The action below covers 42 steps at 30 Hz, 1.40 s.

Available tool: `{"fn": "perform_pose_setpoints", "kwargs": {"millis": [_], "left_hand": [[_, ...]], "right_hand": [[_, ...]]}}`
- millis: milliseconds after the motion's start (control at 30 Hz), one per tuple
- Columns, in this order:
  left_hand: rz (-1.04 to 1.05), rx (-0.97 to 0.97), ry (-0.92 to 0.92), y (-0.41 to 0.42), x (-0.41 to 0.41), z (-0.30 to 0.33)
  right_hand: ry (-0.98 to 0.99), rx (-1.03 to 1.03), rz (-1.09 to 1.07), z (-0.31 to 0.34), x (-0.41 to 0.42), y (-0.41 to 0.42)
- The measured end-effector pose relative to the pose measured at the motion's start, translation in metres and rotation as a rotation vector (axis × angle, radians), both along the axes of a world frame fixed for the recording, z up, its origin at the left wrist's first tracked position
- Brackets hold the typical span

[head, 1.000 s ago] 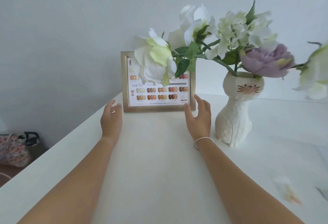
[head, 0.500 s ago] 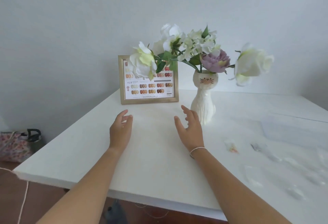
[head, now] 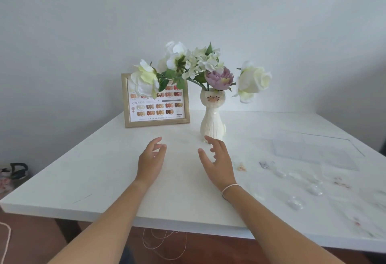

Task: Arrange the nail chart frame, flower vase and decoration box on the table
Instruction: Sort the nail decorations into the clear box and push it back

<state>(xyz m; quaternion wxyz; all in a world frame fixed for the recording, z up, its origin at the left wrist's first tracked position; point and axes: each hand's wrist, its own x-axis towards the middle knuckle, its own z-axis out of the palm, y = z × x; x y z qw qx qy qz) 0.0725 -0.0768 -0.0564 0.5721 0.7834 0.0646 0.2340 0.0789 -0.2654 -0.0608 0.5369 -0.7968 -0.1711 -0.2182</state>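
The gold nail chart frame (head: pixel 157 115) stands upright at the back of the white table (head: pixel 104 169), against the wall. Right of it stands the white cat-shaped flower vase (head: pixel 212 120) holding white and purple flowers, one bloom partly covering the chart. A clear plastic decoration box (head: pixel 313 148) lies flat at the right. My left hand (head: pixel 151 160) hovers open over the table in front of the frame. My right hand (head: pixel 219 162) is open too, fingers spread, just in front of the vase base. Neither holds anything.
Small clear packets and tiny decoration pieces (head: pixel 296 190) are scattered over the table's right side. A floral bag (head: pixel 12 175) sits on the floor at the left. Thin cords (head: pixel 165 242) hang below the front table edge.
Both hands have drawn back from the frame toward me, and the view has pulled away, so the whole table and the clear box now show.
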Motion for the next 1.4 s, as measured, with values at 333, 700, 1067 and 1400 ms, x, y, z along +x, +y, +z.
{"fn": "perform_pose_setpoints", "kwargs": {"millis": [333,700,1067,1400], "left_hand": [[-0.23,0.017,0.014,-0.073,0.015,0.005],[-0.6,0.44,0.181,-0.148,0.033,0.005],[-0.644,0.734,0.252,-0.159,0.047,0.016],[-0.62,0.703,0.226,-0.164,0.055,0.017]], "right_hand": [[-0.057,-0.17,-0.071,0.027,0.004,-0.075],[0.331,-0.781,-0.152,0.029,0.018,-0.164],[0.462,-0.924,-0.055,0.044,0.038,-0.161],[0.358,-0.68,-0.023,0.054,0.04,-0.174]]}}
